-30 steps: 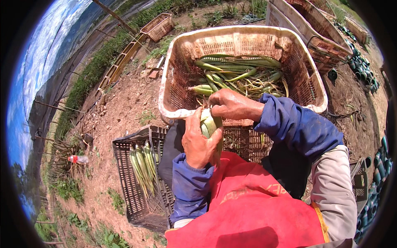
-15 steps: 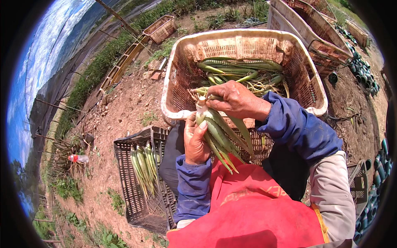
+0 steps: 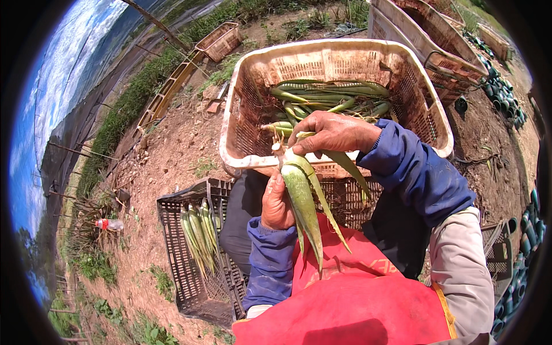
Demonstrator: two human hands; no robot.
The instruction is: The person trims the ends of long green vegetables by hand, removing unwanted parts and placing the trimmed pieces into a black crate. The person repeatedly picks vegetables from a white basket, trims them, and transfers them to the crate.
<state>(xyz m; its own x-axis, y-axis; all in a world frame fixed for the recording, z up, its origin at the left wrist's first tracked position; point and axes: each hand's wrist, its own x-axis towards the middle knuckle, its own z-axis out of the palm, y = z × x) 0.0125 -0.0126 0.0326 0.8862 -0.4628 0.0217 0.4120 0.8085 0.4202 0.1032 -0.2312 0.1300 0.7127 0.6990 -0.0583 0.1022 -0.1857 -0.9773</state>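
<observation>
My left hand (image 3: 278, 202) is closed around the base of an aloe plant (image 3: 303, 198), whose pale root stub points up and whose thick green leaves hang down over the red apron (image 3: 339, 287). Just above it, my right hand (image 3: 338, 137) is closed on a separate-looking aloe leaf (image 3: 349, 168), its tip slanting down to the right. Whether this leaf is still joined at the base is hidden by the fingers. Beyond both hands stands a large, dirt-stained pale crate (image 3: 330, 50) with many aloe plants (image 3: 328, 95) lying inside.
To the left, a black crate (image 3: 181, 276) holds several aloe leaves (image 3: 199, 230). More crates (image 3: 431, 43) stand at the far right, beside piles of dark green pots (image 3: 503, 95). A plastic bottle (image 3: 110, 223) lies on the soil at left. A small crate (image 3: 219, 41) stands farther back.
The plant in my left hand has turned, so a broad leaf now faces up. My right hand has shifted slightly right, and its leaf has swung outward, away from the plant.
</observation>
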